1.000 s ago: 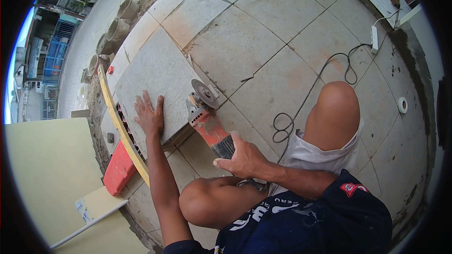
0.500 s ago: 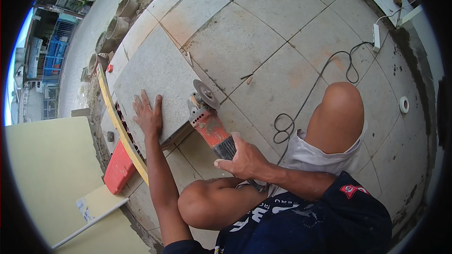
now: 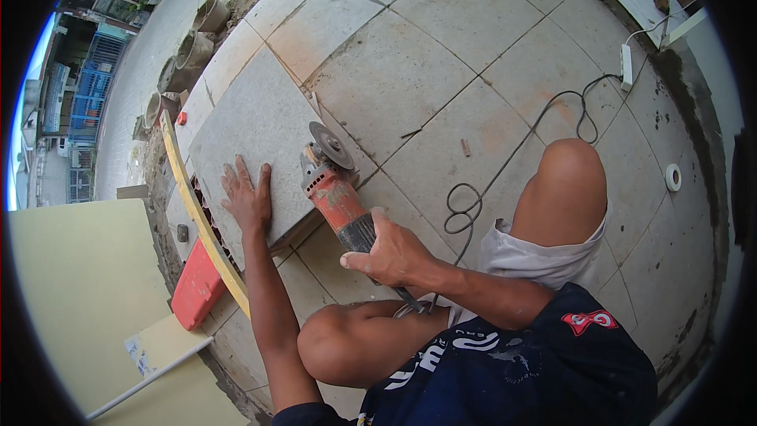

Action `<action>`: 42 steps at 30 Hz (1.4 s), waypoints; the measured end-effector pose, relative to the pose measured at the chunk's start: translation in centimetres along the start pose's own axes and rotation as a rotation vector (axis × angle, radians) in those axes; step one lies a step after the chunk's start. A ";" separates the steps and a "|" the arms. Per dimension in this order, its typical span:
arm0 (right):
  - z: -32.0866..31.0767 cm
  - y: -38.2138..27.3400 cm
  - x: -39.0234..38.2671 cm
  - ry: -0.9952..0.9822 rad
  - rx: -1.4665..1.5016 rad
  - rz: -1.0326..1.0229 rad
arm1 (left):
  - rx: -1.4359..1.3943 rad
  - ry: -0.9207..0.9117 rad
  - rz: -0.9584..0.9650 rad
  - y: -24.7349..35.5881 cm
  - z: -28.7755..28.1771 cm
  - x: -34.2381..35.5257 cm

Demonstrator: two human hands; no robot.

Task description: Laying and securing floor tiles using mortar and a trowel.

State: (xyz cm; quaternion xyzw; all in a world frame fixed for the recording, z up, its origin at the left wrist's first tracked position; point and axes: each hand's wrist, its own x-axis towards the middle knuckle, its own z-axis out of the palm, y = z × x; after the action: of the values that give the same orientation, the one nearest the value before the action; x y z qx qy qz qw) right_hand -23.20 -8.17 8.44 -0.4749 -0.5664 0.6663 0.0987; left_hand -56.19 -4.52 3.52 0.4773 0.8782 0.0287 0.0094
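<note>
Tile (image 3: 256,106) lies left of centre under a flat, finger-spread left hand (image 3: 249,199); the right hand (image 3: 390,252) grips an angle grinder (image 3: 339,203) near the tile's right edge. Yellow bar (image 3: 197,209) and red container (image 3: 199,285) sit left, power strip (image 3: 626,68) far right, tape roll (image 3: 673,177) nearer.

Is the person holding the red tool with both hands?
No, only the right hand grips the red grinder; the left hand rests on the grey tile.
</note>
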 end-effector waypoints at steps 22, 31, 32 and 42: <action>-0.5 -5.8 11.6 0.028 0.120 -0.150 | -0.033 -0.018 -0.015 0.4 -1.0 -0.3; -1.3 -12.8 24.1 0.046 0.144 -0.084 | -0.045 -0.030 -0.024 0.5 -1.5 -0.3; -1.5 -13.6 25.0 0.030 0.145 -0.083 | -0.044 -0.026 -0.029 0.4 -1.5 -0.3; -2.0 -15.2 27.3 0.010 0.225 -0.076 | -0.042 -0.035 -0.025 0.4 -1.4 -0.4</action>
State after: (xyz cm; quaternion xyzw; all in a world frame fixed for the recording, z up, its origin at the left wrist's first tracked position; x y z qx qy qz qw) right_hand -42.34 16.54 7.29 -0.4424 -0.5050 0.7191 0.1796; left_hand -55.71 -4.73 4.96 0.4667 0.8829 0.0388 0.0349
